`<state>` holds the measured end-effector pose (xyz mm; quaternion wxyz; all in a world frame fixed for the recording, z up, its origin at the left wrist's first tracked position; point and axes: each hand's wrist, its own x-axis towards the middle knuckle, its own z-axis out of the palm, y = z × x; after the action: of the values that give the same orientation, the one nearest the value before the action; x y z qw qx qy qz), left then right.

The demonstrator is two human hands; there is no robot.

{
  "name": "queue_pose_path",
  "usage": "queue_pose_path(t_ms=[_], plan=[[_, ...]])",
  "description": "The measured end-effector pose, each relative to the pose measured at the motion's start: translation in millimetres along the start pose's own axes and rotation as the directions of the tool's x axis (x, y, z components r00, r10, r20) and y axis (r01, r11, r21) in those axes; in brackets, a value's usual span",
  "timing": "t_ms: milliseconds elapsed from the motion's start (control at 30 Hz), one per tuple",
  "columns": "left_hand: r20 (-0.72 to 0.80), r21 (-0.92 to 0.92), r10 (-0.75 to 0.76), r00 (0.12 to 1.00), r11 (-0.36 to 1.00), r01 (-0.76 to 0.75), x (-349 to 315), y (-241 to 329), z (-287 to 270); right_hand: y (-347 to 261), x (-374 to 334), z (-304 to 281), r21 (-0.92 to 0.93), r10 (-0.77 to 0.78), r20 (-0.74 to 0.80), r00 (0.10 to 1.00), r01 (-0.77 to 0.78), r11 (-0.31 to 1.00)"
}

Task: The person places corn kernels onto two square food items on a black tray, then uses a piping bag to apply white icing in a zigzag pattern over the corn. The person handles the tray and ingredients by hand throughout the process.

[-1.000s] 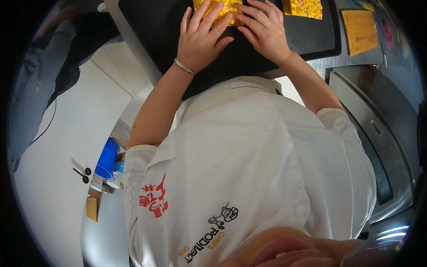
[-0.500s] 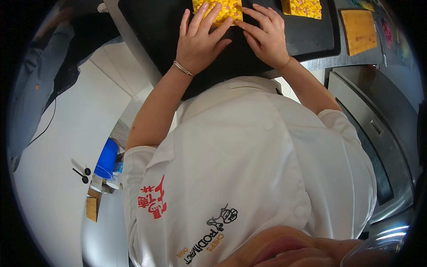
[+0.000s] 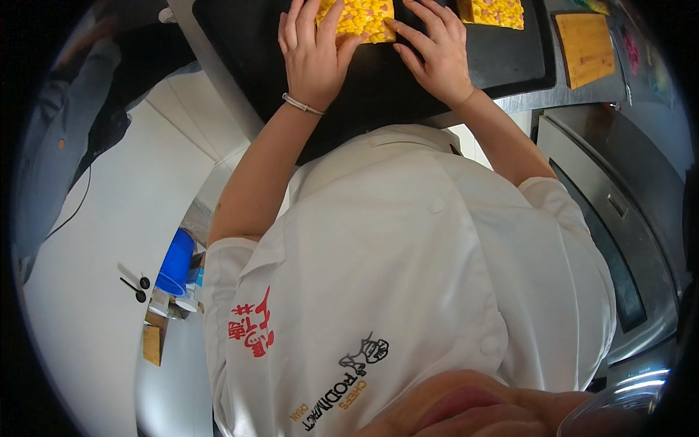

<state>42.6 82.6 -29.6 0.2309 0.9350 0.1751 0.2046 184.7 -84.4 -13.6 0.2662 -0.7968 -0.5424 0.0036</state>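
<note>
On my feed, left hand [image 3: 313, 62] spread on the left side of the slab [image 3: 370, 23], right hand [image 3: 442, 62] spread at its right edge. Slab on tray [image 3: 502, 62]; second slab [image 3: 496, 13] nearer the tray's right edge. I judge uneven finger pressure could dislodge topping.

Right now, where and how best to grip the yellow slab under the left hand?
Probably by its left and right edges, one hand from each side: the yellow slab appears to lie flat on the black tray, its right edge looks straight, and its lumpy top offers poor purchase. Far edge is out of frame.
</note>
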Motion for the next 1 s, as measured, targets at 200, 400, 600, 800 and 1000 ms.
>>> queue_pose_path(t_ms=[200, 400, 600, 800, 1000], plan=[[-0.033, -0.089, -0.049, 0.998, 0.995, 0.046, 6.2, -1.4, -11.1, -0.8, -2.0, -2.6, 0.041, -0.058, 0.018, 0.998, 0.057, 0.998], [-0.233, -0.105, -0.082, 0.969, 0.993, 0.059, -16.0, -39.6, -1.8, -13.0, -1.5, 3.3, 0.086, -0.044, 0.113, 0.993, 0.034, 0.996], [-0.213, -0.056, -0.045, 0.976, 0.998, 0.034, -31.0, -52.3, -12.1, -14.9, 1.1, 3.6, 0.121, -0.117, 0.120, 0.986, 0.103, 0.987], [0.179, -0.060, -0.319, 0.931, 0.941, 0.334, -34.7, -74.7, -8.5, -26.5, 14.1, 0.7, 0.136, -0.117, 0.104, 0.988, 0.102, 0.985], [0.357, 0.059, -0.285, 0.889, 0.957, 0.284, -6.8, -81.9, 13.7, -11.0, -6.0, -3.4, 0.111, -0.132, -0.021, 0.991, 0.134, 0.985]])
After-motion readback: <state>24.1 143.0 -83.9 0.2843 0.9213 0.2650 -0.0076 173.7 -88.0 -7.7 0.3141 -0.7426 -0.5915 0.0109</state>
